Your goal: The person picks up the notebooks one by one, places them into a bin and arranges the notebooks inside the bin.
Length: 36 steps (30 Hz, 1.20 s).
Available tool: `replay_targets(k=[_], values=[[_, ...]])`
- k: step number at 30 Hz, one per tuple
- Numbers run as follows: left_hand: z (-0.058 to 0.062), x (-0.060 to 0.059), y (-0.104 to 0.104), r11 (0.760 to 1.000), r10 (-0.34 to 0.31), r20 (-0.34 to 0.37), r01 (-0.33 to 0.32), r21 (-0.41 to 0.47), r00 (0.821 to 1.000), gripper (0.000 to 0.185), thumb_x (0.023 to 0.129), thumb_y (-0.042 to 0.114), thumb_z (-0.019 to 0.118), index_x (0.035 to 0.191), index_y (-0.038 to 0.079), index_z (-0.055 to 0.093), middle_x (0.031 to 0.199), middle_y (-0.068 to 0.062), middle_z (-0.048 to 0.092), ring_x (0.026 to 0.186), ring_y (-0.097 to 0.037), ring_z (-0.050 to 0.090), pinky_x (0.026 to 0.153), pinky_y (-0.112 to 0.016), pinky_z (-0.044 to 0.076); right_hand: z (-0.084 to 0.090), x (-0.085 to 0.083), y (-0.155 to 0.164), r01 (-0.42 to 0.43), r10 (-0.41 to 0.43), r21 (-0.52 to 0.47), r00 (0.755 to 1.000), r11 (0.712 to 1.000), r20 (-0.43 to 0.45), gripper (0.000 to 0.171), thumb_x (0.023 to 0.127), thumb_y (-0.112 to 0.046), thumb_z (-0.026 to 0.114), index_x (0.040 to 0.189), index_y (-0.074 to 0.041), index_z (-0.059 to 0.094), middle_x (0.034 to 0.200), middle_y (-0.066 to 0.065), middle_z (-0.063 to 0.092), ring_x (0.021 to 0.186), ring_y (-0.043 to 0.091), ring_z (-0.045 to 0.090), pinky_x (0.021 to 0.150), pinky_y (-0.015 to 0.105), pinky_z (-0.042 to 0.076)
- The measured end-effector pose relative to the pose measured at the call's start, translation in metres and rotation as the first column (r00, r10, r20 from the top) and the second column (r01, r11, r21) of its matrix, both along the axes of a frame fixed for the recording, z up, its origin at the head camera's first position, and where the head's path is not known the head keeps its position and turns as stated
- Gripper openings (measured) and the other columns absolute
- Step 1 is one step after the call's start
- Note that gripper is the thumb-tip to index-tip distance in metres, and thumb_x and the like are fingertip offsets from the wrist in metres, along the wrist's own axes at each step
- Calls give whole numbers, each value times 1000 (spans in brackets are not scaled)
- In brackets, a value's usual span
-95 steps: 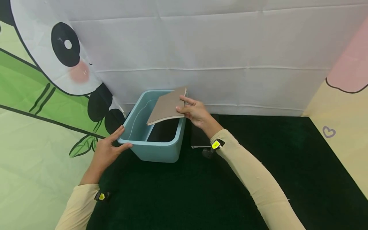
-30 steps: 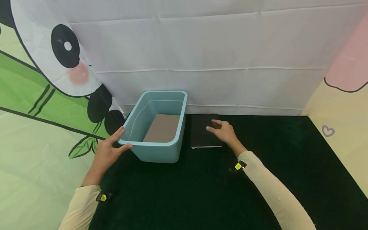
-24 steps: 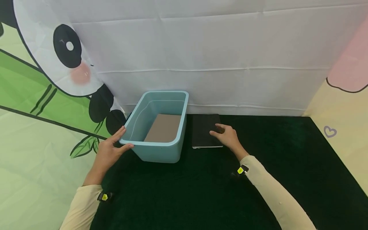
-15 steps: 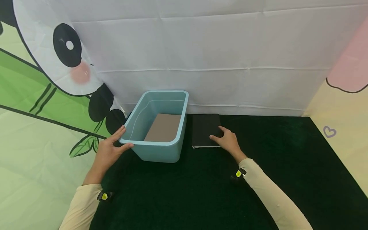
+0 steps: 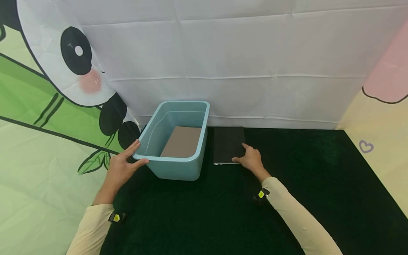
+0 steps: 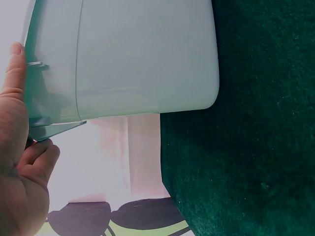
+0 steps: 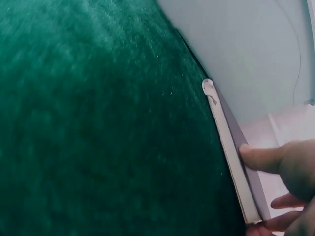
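A light blue plastic bin [image 5: 175,170] stands on a dark green mat [image 5: 207,212] against the back curtain. A brown notebook [image 5: 181,141] lies flat inside it. My left hand [image 5: 121,166] grips the bin's near left corner, thumb on the rim; the left wrist view shows the bin's wall [image 6: 142,54] with that hand [image 6: 19,162] round the lip. A black notebook [image 5: 227,143] lies flat just right of the bin. My right hand [image 5: 250,159] is at its near right corner. In the right wrist view the thumb [image 7: 261,157] pinches the notebook's edge [image 7: 230,152], other fingers curled beside it.
A white fabric backdrop [image 5: 223,63] rises directly behind the bin and notebook. A panda and bamboo print [image 5: 47,106] covers the left side, a pale yellow cloth [image 5: 379,156] the right. The mat stretches bare toward me and to the right.
The right hand, which earlier held the brown notebook over the bin, has left it inside and slid from the black notebook's top to its near right corner. The left hand has stayed put.
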State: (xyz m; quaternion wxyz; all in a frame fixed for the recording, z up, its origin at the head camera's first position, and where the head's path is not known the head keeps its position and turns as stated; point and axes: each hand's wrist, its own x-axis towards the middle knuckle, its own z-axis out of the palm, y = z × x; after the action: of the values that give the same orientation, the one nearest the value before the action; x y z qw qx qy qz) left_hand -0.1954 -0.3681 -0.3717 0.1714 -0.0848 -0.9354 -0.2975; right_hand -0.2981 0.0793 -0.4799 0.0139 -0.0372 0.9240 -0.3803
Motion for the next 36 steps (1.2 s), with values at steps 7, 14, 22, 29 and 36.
replay_targets(k=[7,14,22,29,36], values=[[-1,-1,-1,1000,-2,3,2,-1,1000,78,87,36,83,153,12,48,157,-8,45,141,-48,43,106,-72,38,4,3,-5,62,-62,-60,998,996,3,76,84,-21,86,146,3,50,151,29,47,140,46,44,114,60,37],[-2,-2,-2,1000,1,0,-1,-2,1000,78,87,37,82,153,12,47,157,-8,44,141,-48,43,106,-72,38,8,2,-5,112,-100,-165,992,980,78,66,82,-13,87,141,-3,59,154,28,44,127,42,55,97,54,53],[-2,-2,-2,1000,6,5,-6,-3,1000,78,87,38,82,153,13,48,157,-7,45,141,-47,43,106,-72,37,8,1,-3,161,-129,-252,982,954,140,57,82,-5,85,135,-3,63,154,25,44,128,40,52,102,53,50],[-1,0,0,1000,6,16,-6,3,1000,78,88,38,81,153,13,47,158,-8,44,141,-48,42,106,-73,37,7,1,0,210,-174,-292,974,933,142,61,82,-2,84,138,-6,62,151,24,48,139,42,45,111,57,42],[-1,0,-2,1000,5,2,-5,-4,1000,78,87,38,82,153,13,48,158,-7,44,141,-47,43,106,-72,38,10,0,8,217,-136,-402,966,889,220,83,85,-3,82,156,-7,40,154,25,46,142,41,43,114,52,42]])
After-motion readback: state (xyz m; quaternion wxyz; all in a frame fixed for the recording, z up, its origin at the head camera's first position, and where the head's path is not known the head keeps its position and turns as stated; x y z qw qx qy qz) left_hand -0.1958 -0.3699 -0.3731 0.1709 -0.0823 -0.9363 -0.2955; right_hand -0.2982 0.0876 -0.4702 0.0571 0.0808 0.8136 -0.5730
